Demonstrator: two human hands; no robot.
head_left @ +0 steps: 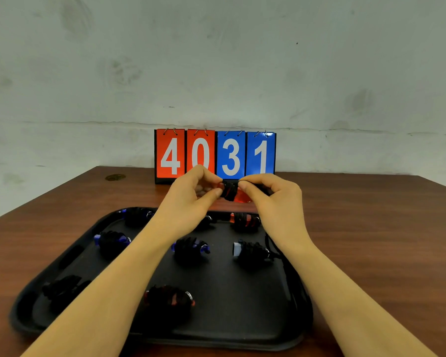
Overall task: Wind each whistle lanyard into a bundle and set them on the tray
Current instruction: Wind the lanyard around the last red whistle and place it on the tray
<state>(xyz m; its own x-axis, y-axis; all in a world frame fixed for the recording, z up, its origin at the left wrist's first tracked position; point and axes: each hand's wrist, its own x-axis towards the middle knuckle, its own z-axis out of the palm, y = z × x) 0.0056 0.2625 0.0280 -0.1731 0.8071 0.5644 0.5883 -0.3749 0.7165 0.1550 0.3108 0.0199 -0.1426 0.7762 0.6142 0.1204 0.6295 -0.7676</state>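
Note:
A red whistle (238,196) with black lanyard wound round its middle is held above the far edge of the black tray (242,328). My left hand (191,195) pinches the whistle's left end between thumb and fingers. My right hand (273,194) pinches the black lanyard cord at the whistle's right side. A loose length of cord (273,247) hangs below my right wrist onto the tray. Several wound bundles lie on the tray, among them a red one (245,221), a blue one (112,240), a white one (252,251) and another red one (169,298).
A flip scoreboard (215,155) reading 4031 stands at the back of the brown wooden table (371,228), against a pale wall. A small round brownish mark (115,177) sits on the table's far left. My forearms cross over the tray.

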